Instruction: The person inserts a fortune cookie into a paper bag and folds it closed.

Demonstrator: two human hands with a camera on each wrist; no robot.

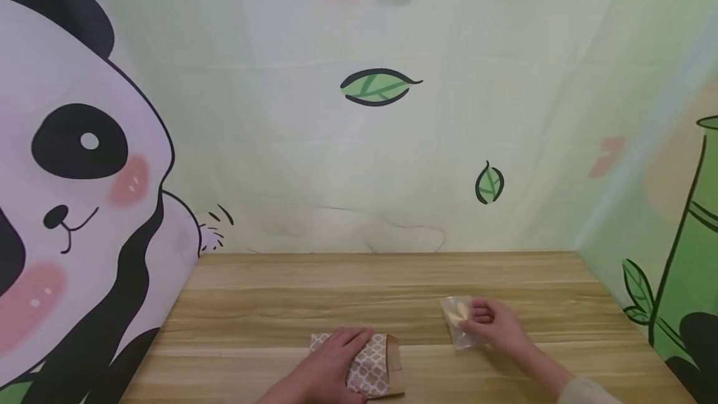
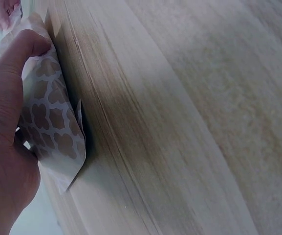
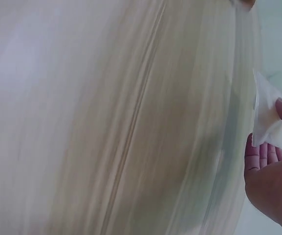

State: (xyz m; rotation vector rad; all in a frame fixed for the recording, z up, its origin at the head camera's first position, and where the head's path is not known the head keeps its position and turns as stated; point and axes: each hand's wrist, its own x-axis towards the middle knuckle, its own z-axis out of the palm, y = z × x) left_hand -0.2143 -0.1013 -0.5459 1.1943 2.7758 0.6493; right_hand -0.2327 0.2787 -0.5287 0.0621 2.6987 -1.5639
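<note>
My left hand (image 1: 333, 360) grips a brown paper bag (image 1: 374, 366) with a white lattice pattern, low in the middle of the head view. The bag's open end, plain brown inside, faces right. In the left wrist view, the thumb lies across the patterned side of the bag (image 2: 53, 112), which is tilted close over the table. To the right, my right hand (image 1: 502, 329) pinches a small clear plastic bag (image 1: 468, 340) between thumb and fingers. Pale yellow pieces (image 1: 462, 312) show inside it. The right wrist view has this plastic bag (image 3: 267, 110) hanging from the fingers, above the table.
Both hands are over a wood-grain table (image 1: 269, 292). A pale green backdrop (image 1: 280, 142) rises behind its far edge, printed with leaves, a large panda (image 1: 84, 217) at the left and a green bamboo stalk (image 1: 695, 254) at the right.
</note>
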